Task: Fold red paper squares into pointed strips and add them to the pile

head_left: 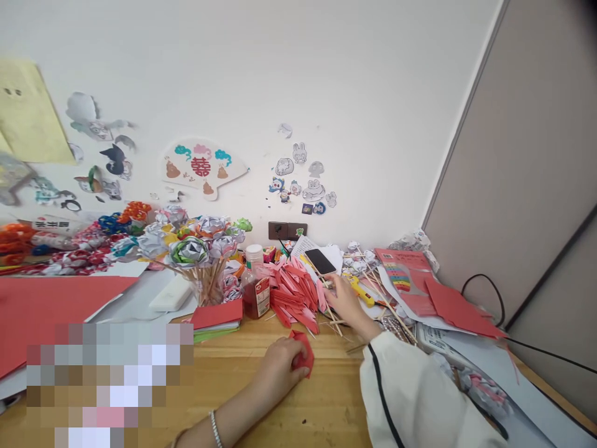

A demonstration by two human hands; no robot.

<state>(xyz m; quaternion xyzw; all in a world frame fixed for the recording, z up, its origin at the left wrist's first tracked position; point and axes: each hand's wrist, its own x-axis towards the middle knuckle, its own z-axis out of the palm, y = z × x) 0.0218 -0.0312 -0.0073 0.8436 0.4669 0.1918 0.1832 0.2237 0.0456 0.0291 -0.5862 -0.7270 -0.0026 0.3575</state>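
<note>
Above the wooden table, my left hand (282, 367) is closed on a piece of folded red paper (306, 356), thumb in front and fingers curled behind it. My right hand (344, 300) reaches forward among thin wooden sticks (333, 320), its fingers curled together by a pink paper strip (321, 295); what they grip is too small to make out. Just left of that hand lies a heap of folded red and pink paper strips (293, 289). Beyond it a phone (319, 261) rests on papers, and a yellow glue gun (361, 291) lies to the right.
A white-capped bottle of reddish liquid (256, 286) stands beside a stack of coloured paper (217, 314). Paper flowers (191, 249) on sticks fill the back left. Red sheets (51, 311) cover the left; a red packet (405, 280) and dark cable (501, 298) are right. The lower left is pixelated.
</note>
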